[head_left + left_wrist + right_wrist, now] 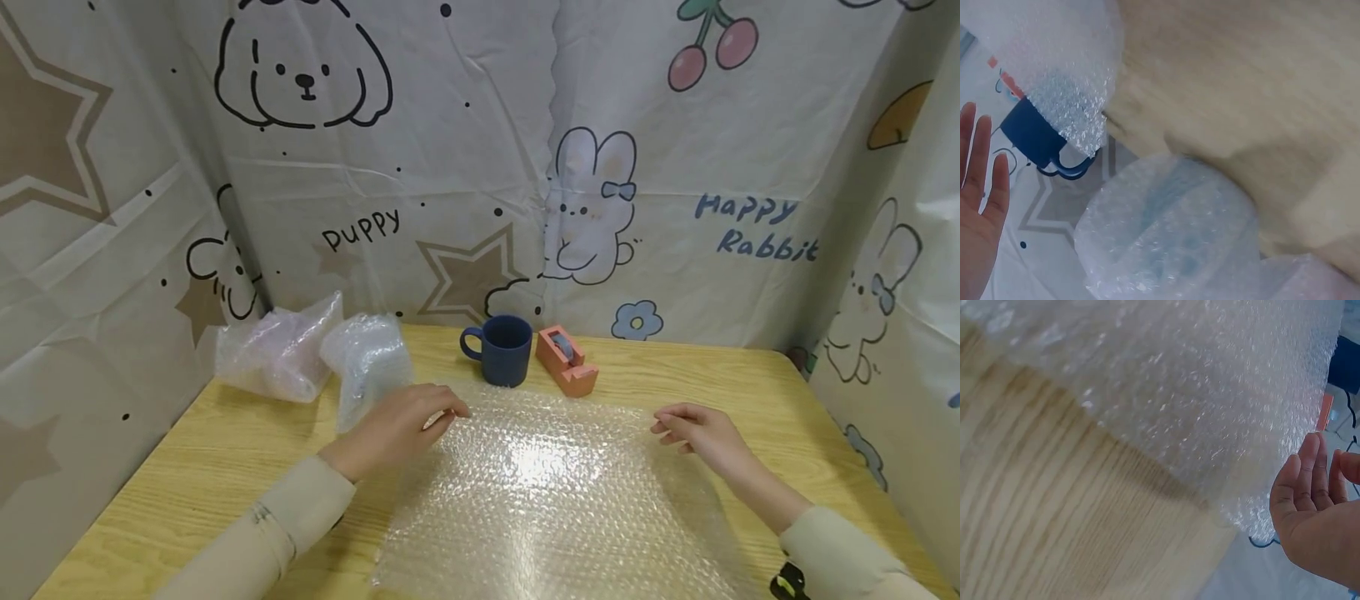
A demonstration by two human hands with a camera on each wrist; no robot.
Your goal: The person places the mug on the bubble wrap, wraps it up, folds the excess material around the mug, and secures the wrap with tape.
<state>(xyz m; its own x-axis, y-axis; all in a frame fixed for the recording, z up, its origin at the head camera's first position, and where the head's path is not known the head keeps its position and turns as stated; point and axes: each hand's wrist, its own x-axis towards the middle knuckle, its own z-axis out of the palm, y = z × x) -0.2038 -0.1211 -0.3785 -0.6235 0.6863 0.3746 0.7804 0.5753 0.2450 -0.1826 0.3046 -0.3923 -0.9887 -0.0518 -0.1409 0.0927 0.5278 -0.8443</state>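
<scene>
A clear sheet of bubble wrap [540, 500] lies spread over the wooden table, glare across its middle. My left hand [405, 425] is above its far left corner; in the left wrist view its fingers [977, 156] are extended with nothing between them. Over the far right corner, my right hand [701, 433] has loosely bent fingers. The right wrist view shows those fingers [1313, 469] right beside the sheet's edge, pinching nothing. Just beyond the sheet stand a dark blue mug [506, 354], handle to the left, and a coral tape dispenser [566, 360].
Two bubble-wrapped bundles, a pinkish one [273, 354] and a whitish one [367, 358], sit at the back left. Partly under the right sleeve lies a black object [789, 581]. Printed cloth [450, 167] hangs behind the table [172, 475] and along both sides.
</scene>
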